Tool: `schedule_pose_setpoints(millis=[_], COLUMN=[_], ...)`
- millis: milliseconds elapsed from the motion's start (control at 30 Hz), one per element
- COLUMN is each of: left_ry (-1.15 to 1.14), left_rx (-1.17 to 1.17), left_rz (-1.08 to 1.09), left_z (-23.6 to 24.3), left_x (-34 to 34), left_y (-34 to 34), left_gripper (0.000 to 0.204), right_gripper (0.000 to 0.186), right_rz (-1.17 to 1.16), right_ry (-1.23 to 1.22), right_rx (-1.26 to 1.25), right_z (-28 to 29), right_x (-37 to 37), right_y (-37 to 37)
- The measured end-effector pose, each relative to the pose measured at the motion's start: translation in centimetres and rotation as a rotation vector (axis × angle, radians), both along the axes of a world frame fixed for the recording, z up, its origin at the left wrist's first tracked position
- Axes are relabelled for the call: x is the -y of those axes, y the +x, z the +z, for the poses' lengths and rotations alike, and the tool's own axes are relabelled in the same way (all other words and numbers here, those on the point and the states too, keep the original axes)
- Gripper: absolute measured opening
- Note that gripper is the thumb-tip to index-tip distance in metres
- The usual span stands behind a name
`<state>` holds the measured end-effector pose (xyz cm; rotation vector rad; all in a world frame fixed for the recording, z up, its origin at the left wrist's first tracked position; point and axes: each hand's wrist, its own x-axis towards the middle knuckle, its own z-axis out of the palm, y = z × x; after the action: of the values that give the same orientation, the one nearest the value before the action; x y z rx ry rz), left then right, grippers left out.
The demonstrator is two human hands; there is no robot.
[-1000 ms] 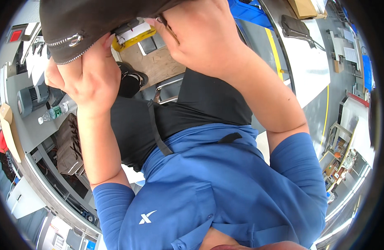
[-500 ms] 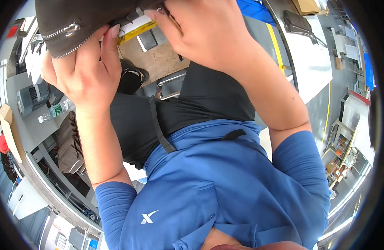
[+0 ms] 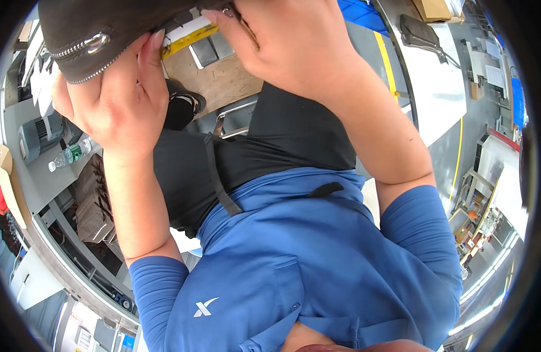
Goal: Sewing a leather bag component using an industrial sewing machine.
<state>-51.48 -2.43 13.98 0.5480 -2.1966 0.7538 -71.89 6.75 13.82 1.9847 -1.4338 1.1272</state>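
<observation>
A dark brown leather bag [image 3: 129, 17] with a metal zipper [image 3: 94, 44] fills the top left of the view, its upper part cut off by the frame. My left hand [image 3: 121, 111] grips the bag's near edge, thumb on the rim and several fingers hidden behind the leather. At the bag's right end, my right hand [image 3: 294, 47] is closed on the edge in a pinch, beside a small metal piece [image 3: 226, 10]. Exactly what lies between these fingertips is hidden.
A yellow edge [image 3: 191, 40] runs just under the bag. Below it is a wooden board [image 3: 229, 76]. To the left stand a grey motor [image 3: 41, 138] and a plastic bottle [image 3: 71, 154], above brown stacked leather pieces [image 3: 94, 205]. A dark pouch [image 3: 420, 35] lies on the right-hand white table [image 3: 438, 97].
The bag and my left hand sit slightly further left in the view, as does much of the surroundings. Both hands keep their hold with almost no change in finger position.
</observation>
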Motion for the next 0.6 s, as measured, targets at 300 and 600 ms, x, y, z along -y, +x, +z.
schedule_pose_setpoints(millis=[300, 600], left_ry=[0.058, 0.042], left_rx=[-0.011, 0.009], left_rz=[-0.065, -0.057], left_z=[0.1, 0.1], left_x=[-0.1, -0.2], left_y=[0.1, 0.1], left_gripper=[0.017, 0.017], right_gripper=[0.025, 0.021], right_rz=[0.041, -0.016], right_ry=[-0.129, 0.23], right_rx=[0.053, 0.051], right_z=[0.0, 1.0], right_x=[0.8, -0.7], right_y=[0.3, 0.3])
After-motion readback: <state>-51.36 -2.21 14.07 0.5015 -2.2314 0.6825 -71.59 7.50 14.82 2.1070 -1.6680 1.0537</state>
